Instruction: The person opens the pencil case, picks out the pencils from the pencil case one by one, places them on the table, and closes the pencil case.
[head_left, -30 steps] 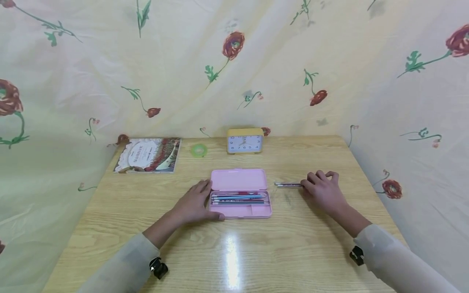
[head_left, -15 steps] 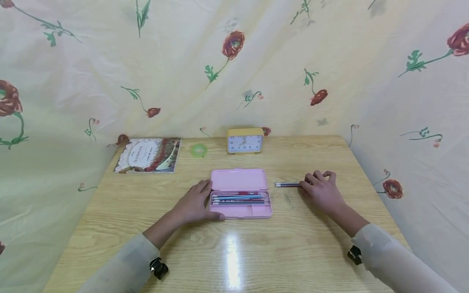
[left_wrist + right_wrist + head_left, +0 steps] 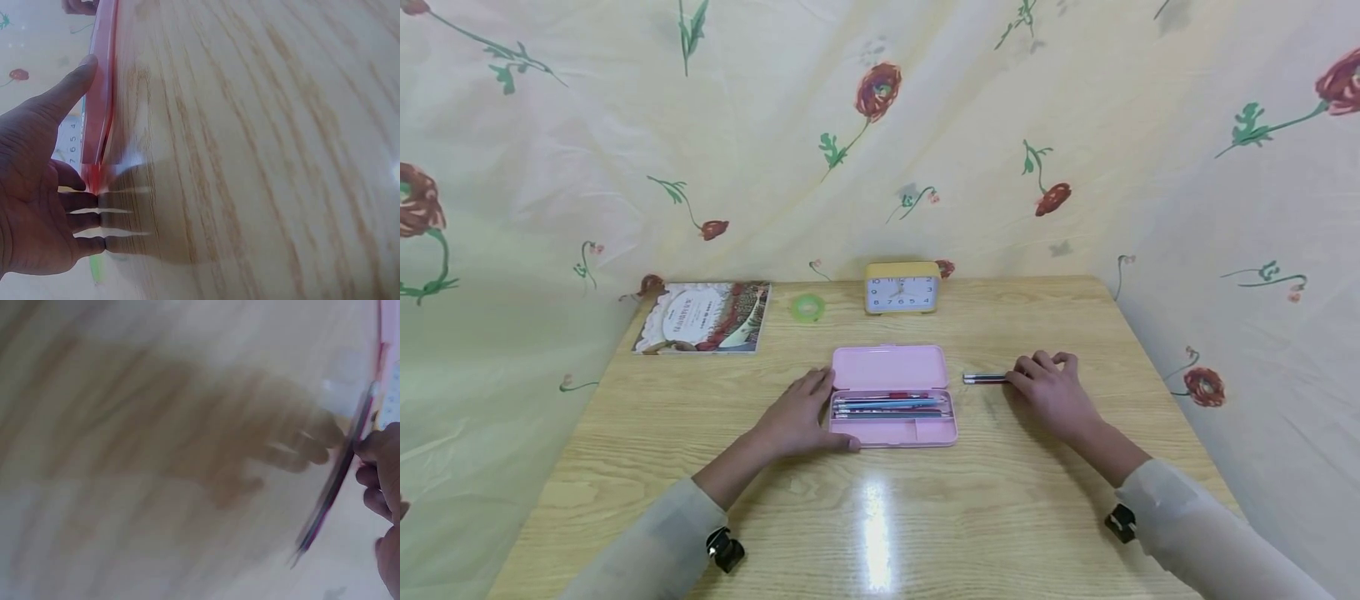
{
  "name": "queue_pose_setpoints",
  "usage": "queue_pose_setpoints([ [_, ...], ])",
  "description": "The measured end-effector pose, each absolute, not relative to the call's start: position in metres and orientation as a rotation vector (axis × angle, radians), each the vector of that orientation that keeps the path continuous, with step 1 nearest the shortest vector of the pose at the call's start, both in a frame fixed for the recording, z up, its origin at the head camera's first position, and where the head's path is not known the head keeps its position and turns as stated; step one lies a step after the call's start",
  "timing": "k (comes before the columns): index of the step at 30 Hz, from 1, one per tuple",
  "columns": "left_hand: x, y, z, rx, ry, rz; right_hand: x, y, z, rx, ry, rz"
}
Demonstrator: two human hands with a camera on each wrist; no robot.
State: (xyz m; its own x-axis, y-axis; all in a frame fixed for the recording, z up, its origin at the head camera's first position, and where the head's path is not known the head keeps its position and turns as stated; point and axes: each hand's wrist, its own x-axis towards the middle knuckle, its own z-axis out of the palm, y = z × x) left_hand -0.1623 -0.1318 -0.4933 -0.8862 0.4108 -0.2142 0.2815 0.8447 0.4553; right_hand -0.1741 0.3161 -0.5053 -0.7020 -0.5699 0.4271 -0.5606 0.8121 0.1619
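A pink pencil case (image 3: 891,433) lies with its lid (image 3: 889,368) folded back; several pens and pencils (image 3: 891,405) fill its rear compartment. My left hand (image 3: 797,417) rests against its left end. The thumb touches the front side in the left wrist view, where the case (image 3: 100,106) is seen edge-on and the other fingers of the hand (image 3: 44,200) stretch down to the table. To the right of the case, my right hand (image 3: 1054,396) pinches a small bundle of dark pencils (image 3: 985,378) close over the table. The right wrist view shows these pencils (image 3: 340,472) blurred, at the fingertips.
A yellow alarm clock (image 3: 901,289) stands at the back of the wooden table (image 3: 760,517). Left of it lie a green roll of tape (image 3: 807,308) and a booklet (image 3: 702,319). Flowered cloth (image 3: 775,167) hangs behind and at both sides.
My right hand has slid a little left along the pencils, covering more of them. Their slightly spread ends have come together. The left hand and the case have stayed put.
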Motion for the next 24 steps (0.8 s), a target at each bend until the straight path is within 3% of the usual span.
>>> queue_pose_setpoints([
  [13, -0.162, -0.131, -0.493, 0.528, 2.713, 0.631, -0.172, 0.234, -0.494, 1.071, -2.524, 0.244],
  [24, -0.163, -0.134, -0.495, 0.530, 2.719, 0.642, -0.170, 0.206, -0.491, 1.146, -2.659, 0.170],
])
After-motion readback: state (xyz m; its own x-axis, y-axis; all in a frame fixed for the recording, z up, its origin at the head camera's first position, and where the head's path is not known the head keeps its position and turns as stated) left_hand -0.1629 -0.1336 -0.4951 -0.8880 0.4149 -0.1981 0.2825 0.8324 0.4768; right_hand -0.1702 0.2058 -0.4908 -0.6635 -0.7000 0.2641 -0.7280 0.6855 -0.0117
